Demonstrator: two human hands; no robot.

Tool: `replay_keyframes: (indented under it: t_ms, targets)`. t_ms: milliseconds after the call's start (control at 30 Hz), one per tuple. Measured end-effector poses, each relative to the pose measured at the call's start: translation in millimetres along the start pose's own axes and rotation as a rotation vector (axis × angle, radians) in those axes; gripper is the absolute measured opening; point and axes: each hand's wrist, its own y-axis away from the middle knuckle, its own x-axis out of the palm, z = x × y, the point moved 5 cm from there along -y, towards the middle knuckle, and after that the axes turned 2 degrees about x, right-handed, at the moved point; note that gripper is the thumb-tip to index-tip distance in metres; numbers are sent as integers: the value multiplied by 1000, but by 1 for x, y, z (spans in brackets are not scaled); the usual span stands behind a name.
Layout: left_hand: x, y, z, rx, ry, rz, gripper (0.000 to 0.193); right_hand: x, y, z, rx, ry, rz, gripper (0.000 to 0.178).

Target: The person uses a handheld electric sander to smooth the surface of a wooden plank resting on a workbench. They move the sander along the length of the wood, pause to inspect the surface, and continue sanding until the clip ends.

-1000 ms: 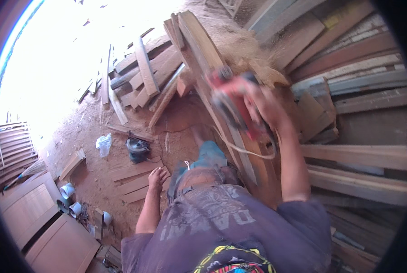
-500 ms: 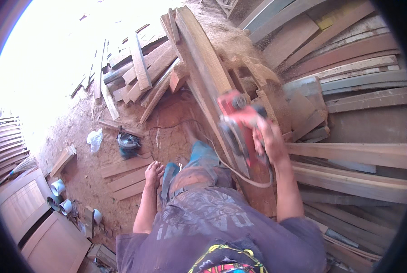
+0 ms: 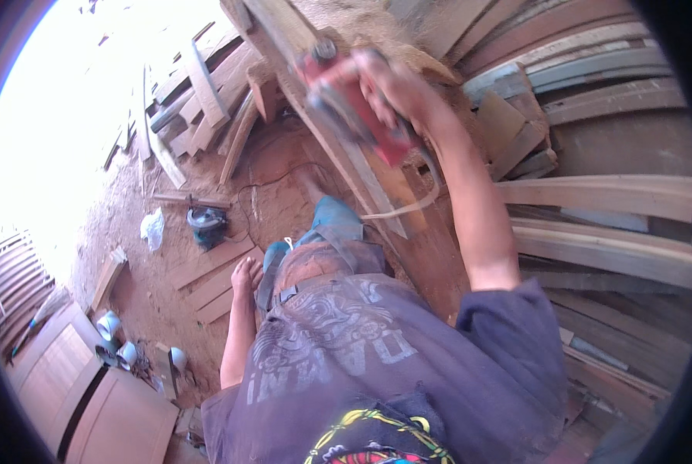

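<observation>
My right hand [image 3: 382,87] is wrapped around the handle of a red electric hand planer [image 3: 355,116], blurred by motion. Beneath the planer lies a long timber board [image 3: 282,25], which stretches from the top of the view toward my legs. A pale cord [image 3: 412,207] curves from the planer's rear across the near end of the timber. Beside my left thigh hangs my left hand [image 3: 247,274], holding nothing, its fingers loosely apart.
A circular saw [image 3: 207,223] stands on the dirt floor at left, near a white plastic bag [image 3: 152,230] and flat boards [image 3: 213,264]. Scrap planks [image 3: 203,93] are heaped farther off. Stacked lumber [image 3: 609,197] lines the right side. Wooden panels [image 3: 122,417] lie at lower left.
My right hand has pushed the planer forward and left along the timber, the arm stretching out. The view has shifted forward a little. My left hand stays by my thigh.
</observation>
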Motion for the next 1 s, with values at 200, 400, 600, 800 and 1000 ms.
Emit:
replay_keyframes:
  t_ms: [200,400,600,800,1000]
  targets:
    - [-30,-6,28,-83,-204,-4,54,-31,241,-110,224,13,-131,57]
    - [19,-23,-45,-8,-212,85,50,-25,286,-140,394,-98,-271,50]
    - [67,-36,-102,141,-82,158,49,-14,229,-108,336,-148,-251,49]
    - [45,-74,-86,54,-40,99,48,-4,112,-55,307,-136,-225,51]
    - [34,-57,-88,-77,17,-72,47,3,-35,0,216,-101,-150,53]
